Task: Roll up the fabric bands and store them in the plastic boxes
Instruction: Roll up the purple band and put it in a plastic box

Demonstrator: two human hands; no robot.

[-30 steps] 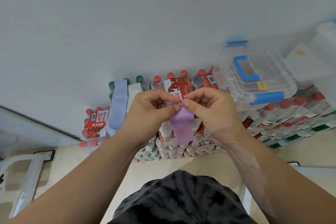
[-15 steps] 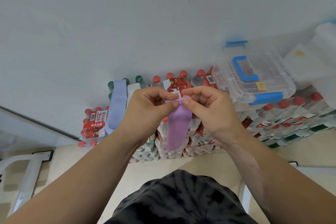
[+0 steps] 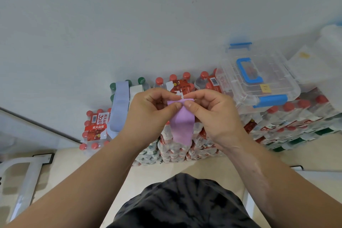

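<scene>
Plastic-wrapped packs of water bottles [image 3: 296, 116] stand stacked against the wall. A clear plastic box [image 3: 277, 87] with blue latches rests on them at the right, and a pale blue band [image 3: 119, 109] drapes over the left packs. The left hand [image 3: 149, 116] and right hand [image 3: 214, 116] each pinch the top edge of a purple band [image 3: 182, 127], thumb against forefinger. The top seems folded over, and the rest hangs loose between the wrists.
</scene>
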